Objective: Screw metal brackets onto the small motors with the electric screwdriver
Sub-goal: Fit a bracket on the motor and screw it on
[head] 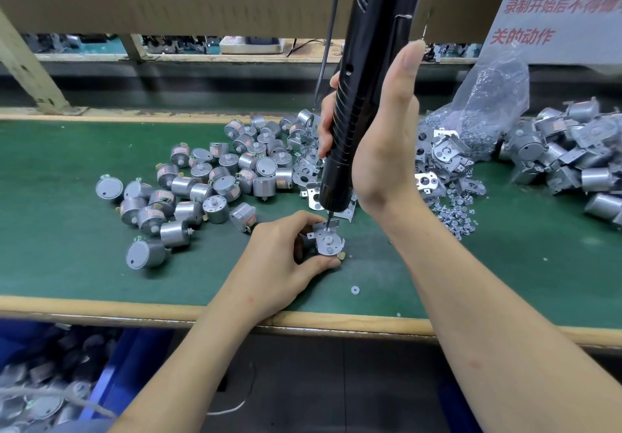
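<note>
My left hand (286,254) grips a small silver motor standing on the green mat, with a metal bracket (328,242) lying on top of it. My right hand (380,143) holds the black electric screwdriver (363,89) upright, thumb raised along its side. The bit tip touches the bracket's far edge at a screw hole. The motor body is mostly hidden by my fingers.
Loose silver motors (208,180) are heaped left of centre on the green mat (67,197). Brackets (437,156), small screws (454,217) and a clear plastic bag (491,96) lie right. Assembled motors (572,156) pile at far right. A blue bin (50,382) sits below the table edge.
</note>
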### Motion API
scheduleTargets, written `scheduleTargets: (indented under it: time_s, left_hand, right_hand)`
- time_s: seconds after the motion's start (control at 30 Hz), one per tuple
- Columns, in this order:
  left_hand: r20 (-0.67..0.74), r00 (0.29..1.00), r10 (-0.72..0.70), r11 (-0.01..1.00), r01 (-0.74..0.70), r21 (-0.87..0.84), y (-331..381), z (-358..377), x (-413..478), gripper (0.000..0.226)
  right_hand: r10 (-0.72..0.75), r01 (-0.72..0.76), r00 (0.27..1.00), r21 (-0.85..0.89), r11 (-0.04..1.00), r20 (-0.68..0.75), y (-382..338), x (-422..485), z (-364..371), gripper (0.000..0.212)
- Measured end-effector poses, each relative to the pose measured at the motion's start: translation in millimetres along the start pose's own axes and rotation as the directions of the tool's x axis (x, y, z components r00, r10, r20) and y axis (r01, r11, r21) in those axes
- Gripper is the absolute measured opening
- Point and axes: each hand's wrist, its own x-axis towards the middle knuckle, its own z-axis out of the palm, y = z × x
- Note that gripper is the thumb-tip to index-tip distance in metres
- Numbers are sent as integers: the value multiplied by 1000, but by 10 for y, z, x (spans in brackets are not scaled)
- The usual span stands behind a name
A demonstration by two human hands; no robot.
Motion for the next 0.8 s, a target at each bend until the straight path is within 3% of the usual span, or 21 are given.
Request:
scheduleTargets:
  time_s: [0.43,0.8]
  left_hand:
    - [-8,1000,5,1000,-5,22,-2,7,1,44]
    - [-40,999,27,998,-25,54,7,34,-3,46]
  right_hand:
    - [2,-2,1000,-74,997,11,61,6,11,74]
    - [-19,35,995,-171,985,98,100,2,108,99]
